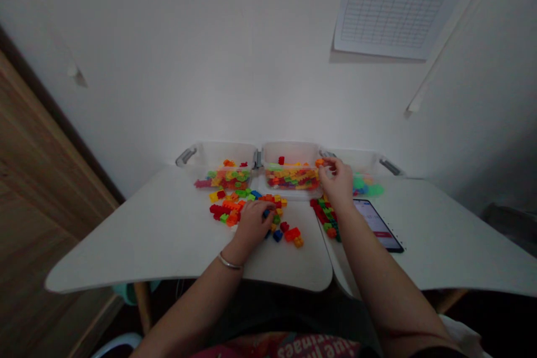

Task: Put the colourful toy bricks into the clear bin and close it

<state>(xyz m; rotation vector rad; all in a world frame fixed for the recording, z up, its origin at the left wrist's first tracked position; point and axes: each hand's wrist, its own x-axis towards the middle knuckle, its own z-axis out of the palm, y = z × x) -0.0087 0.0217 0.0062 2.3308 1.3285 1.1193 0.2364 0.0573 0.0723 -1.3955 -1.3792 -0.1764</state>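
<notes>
My right hand (338,180) is raised at the right end of the middle clear plastic box (291,151), pinching an orange building brick (320,162) between thumb and fingertips. My left hand (253,222), with a bracelet at its wrist, reaches into a loose pile of building bricks (230,207) on the table. Its fingers are curled, and a blue brick (266,213) shows between thumb and fingers. Just right of that hand lie another blue brick (277,235), a red brick (285,226) and an orange-red brick (292,234).
Clear boxes at left (224,152) and right (356,158) also hold coloured pieces. More bricks (325,215) lie in a strip beneath my right wrist. A phone (380,226) lies beside my right forearm on the white table (146,235). Behind is a wall with a printed sheet (394,11).
</notes>
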